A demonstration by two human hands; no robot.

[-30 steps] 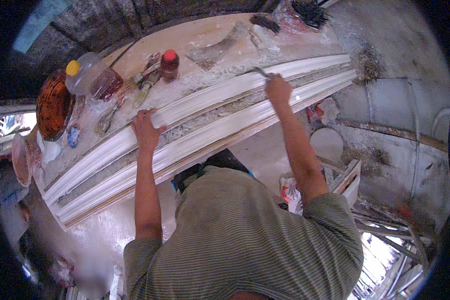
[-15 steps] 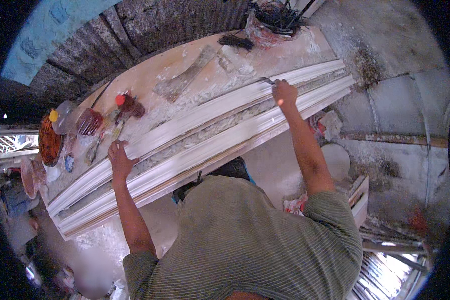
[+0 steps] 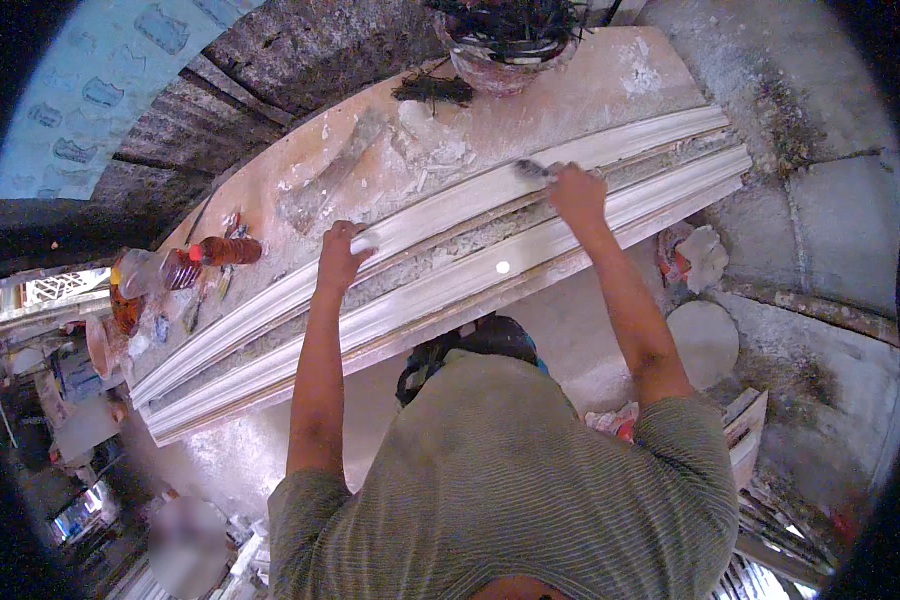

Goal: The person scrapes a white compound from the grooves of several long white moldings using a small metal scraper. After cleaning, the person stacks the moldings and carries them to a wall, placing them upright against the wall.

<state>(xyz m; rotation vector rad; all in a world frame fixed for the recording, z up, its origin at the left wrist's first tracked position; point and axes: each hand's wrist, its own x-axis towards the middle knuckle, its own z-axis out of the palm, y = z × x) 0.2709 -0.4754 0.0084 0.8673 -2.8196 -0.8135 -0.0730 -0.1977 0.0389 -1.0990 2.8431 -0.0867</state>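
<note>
Two long white moulding strips run side by side across the worktable, the far strip [image 3: 440, 215] and the near strip [image 3: 440, 281]. My left hand [image 3: 340, 260] rests at the far strip left of its middle, thumb spread from the fingers at its far edge. In my right hand [image 3: 578, 195], closed, is a small hand tool with a dark grey head [image 3: 532, 170]; whether it is a brush or a scraper I cannot tell. Its head lies over the far strip, right of the middle. My fingers hide its handle.
A red-capped bottle [image 3: 228, 250] of reddish liquid lies at the table's left, beside other bottles. Toward the back stands a bucket [image 3: 505, 68] heaped with dark fibres, a dark clump [image 3: 432, 88] nearby. A rough wall [image 3: 830, 210] borders the right.
My left hand has shifted right along the far strip. My right hand still grips the tool, whose head now shows broader. The view has turned somewhat, and the red-capped bottle appears lying sideways.
</note>
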